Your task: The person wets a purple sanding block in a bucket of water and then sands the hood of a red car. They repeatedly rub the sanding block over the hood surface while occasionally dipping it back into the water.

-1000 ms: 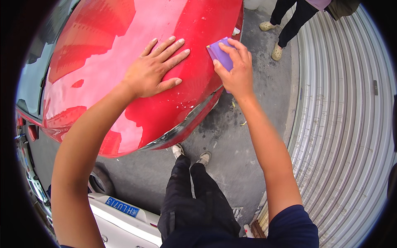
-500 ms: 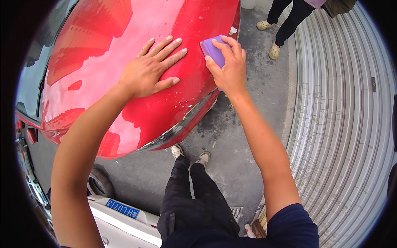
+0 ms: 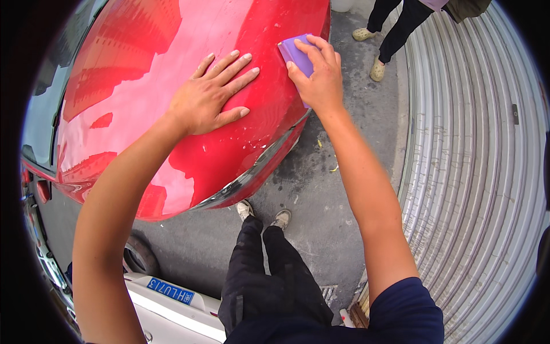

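Observation:
Across the middle lies the red hood (image 3: 223, 160) of a car, glossy and mirroring buildings, with small pale specks on it. My left hand (image 3: 209, 97) rests flat on it, fingers spread, holding nothing. To its right, my right hand (image 3: 322, 77) grips a purple rectangular block (image 3: 293, 53) between thumb and fingers. The block is tilted against the car's front edge; part of it is hidden by my hand, and its contact with the paint cannot be made out fully. Below runs the dark headlight strip (image 3: 252, 172).
A person (image 3: 395, 28) in dark trousers and pale clogs stands at the upper right. A ribbed metal shutter (image 3: 470, 172) fills the right side. Behind my legs are a white car (image 3: 172, 312) and a tyre (image 3: 140, 255). Yellow scraps (image 3: 319, 143) lie on the grey ground.
My right hand has shifted slightly farther away along the car's edge with the purple block. My left hand has stayed put. Yellow scraps now show on the ground below the right hand.

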The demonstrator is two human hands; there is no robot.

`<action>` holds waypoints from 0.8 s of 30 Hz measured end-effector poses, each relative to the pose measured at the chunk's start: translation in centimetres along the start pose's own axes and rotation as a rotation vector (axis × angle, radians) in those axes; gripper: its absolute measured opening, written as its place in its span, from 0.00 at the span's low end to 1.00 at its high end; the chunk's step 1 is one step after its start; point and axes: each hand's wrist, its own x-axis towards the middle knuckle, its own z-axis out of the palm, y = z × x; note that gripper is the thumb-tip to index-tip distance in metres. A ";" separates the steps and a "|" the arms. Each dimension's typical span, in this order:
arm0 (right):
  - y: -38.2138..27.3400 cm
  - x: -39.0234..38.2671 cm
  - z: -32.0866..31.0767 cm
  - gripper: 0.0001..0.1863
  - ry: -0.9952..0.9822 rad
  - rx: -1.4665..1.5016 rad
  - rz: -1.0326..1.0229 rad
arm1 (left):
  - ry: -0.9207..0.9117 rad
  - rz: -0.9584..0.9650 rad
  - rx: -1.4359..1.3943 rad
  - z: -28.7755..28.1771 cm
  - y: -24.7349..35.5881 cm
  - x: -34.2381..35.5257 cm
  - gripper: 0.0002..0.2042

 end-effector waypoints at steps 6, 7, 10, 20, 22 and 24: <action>0.2 -0.4 -0.4 0.25 -0.049 0.014 -0.027 | -0.087 -0.020 -0.018 0.3 -0.8 1.3 0.39; 0.4 0.0 -0.3 0.25 0.051 0.019 -0.050 | -0.084 -0.023 -0.017 0.1 -0.4 0.6 0.39; 0.4 -0.2 -0.3 0.25 0.011 -0.009 0.005 | -0.123 -0.034 -0.023 0.1 -0.5 0.8 0.39; 0.0 -1.2 -0.8 0.26 -0.028 -0.004 0.067 | -0.101 -0.034 -0.020 -0.1 -0.2 0.7 0.39; -0.2 -1.4 -1.1 0.26 -0.058 0.018 0.019 | -0.156 -0.044 -0.018 -0.2 -0.3 1.0 0.39; -0.2 -1.0 -1.1 0.25 -0.060 0.024 0.023 | -0.108 -0.039 -0.009 -0.2 -0.5 1.3 0.39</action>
